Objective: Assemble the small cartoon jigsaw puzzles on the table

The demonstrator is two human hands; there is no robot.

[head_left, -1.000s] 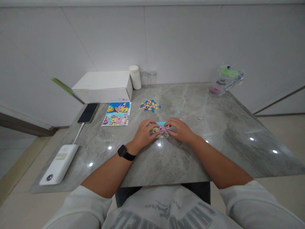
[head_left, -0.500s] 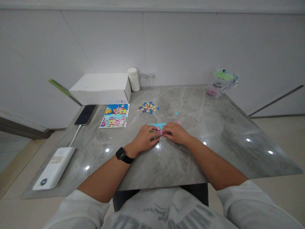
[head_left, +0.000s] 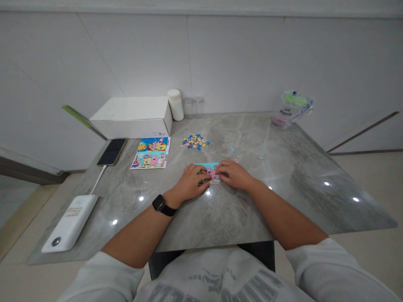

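A small, partly built jigsaw puzzle [head_left: 210, 168] in turquoise and pink lies on the grey marble table [head_left: 220, 209] in front of me. My left hand [head_left: 190, 183], with a black watch on its wrist, rests curled on the puzzle's left side, fingertips pressing down on it. My right hand [head_left: 233, 174] covers the puzzle's right side, its fingers bent and pressed on the pieces. The two hands nearly touch over the puzzle and hide much of it.
A heap of loose puzzle pieces [head_left: 194, 141] lies behind the puzzle, with a few stray pieces [head_left: 233, 149] to the right. A cartoon reference picture [head_left: 150, 152], phone [head_left: 111, 152], white power bank [head_left: 69, 223], white box [head_left: 131, 116], white cylinder [head_left: 175, 105] and plastic bag [head_left: 292, 108] stand around.
Both hands have closed in over the puzzle and cover more of it than a second ago. The view has shifted slightly; nothing else on the table has moved.
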